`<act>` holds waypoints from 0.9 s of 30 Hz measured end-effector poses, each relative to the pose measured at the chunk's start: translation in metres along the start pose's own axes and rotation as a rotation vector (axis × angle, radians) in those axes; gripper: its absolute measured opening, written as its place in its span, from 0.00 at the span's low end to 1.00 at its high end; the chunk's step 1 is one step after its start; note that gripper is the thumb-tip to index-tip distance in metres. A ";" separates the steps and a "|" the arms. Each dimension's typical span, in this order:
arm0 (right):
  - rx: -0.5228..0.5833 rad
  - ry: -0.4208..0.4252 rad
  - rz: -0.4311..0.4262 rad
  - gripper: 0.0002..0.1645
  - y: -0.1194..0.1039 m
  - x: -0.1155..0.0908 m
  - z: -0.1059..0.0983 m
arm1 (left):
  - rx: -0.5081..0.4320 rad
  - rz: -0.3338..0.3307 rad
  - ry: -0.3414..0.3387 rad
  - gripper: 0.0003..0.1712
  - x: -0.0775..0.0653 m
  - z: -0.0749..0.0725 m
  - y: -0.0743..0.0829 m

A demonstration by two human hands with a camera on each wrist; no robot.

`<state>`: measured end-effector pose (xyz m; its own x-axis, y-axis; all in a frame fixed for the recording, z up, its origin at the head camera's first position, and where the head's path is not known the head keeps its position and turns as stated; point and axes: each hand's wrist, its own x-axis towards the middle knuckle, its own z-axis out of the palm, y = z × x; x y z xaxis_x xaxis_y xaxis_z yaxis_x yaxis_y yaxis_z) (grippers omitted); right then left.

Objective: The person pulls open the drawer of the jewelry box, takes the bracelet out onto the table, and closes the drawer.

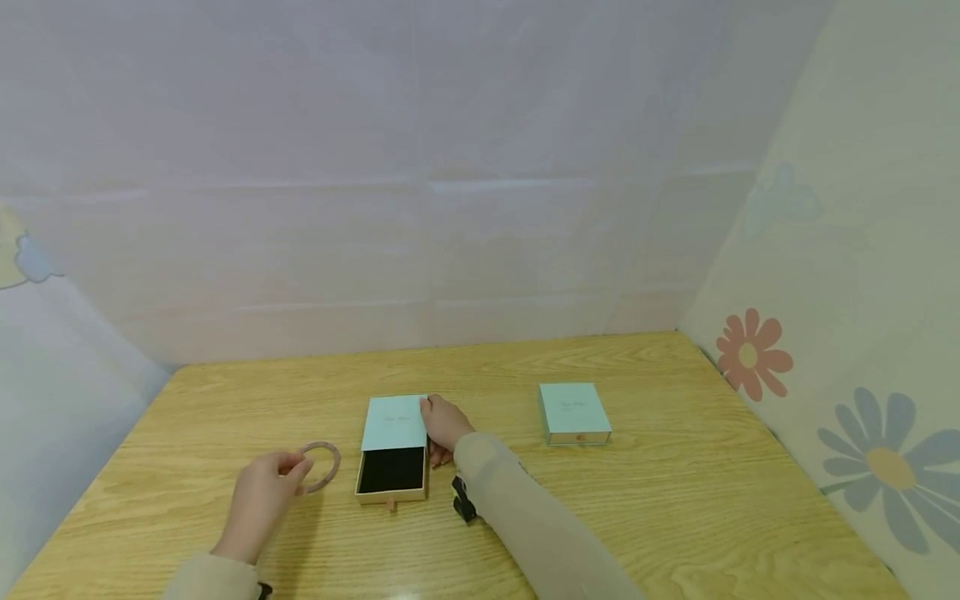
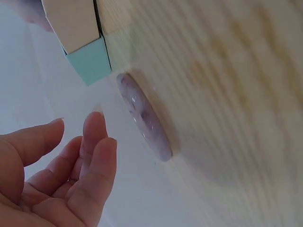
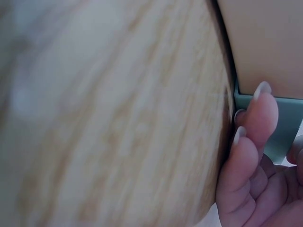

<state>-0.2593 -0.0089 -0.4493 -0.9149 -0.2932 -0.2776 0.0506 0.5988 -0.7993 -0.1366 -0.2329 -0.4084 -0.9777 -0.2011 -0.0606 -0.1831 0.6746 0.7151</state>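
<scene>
A pale teal drawer box lies on the table with its drawer slid partway out toward me, showing a black lining and a small pull tab. My right hand holds the box's teal sleeve at its right side; in the right wrist view, curled fingers lie against it. Left of the box is a mauve, marbled bangle, flat on the wood. Close beside it is my left hand, thumb and fingers apart, with a gap to the bangle in the left wrist view.
Farther right on the wooden table sits a second teal box, its drawer pushed in. Behind the table hangs a pale sheet, and a flower-printed sheet borders the right side.
</scene>
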 end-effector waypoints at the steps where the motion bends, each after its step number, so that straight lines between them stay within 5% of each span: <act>1: -0.002 -0.003 0.002 0.29 0.000 0.000 0.000 | -0.007 -0.008 -0.002 0.17 -0.001 0.001 0.000; 15: 0.001 -0.007 0.019 0.30 0.000 0.001 0.000 | -0.092 -0.033 -0.038 0.15 -0.015 0.013 0.007; 27: 0.008 -0.012 0.034 0.29 -0.002 0.001 -0.002 | -0.276 -0.092 -0.073 0.16 -0.022 0.024 0.010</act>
<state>-0.2614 -0.0088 -0.4472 -0.9075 -0.2819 -0.3113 0.0850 0.6025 -0.7936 -0.1197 -0.2045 -0.4167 -0.9650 -0.1942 -0.1760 -0.2456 0.4356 0.8660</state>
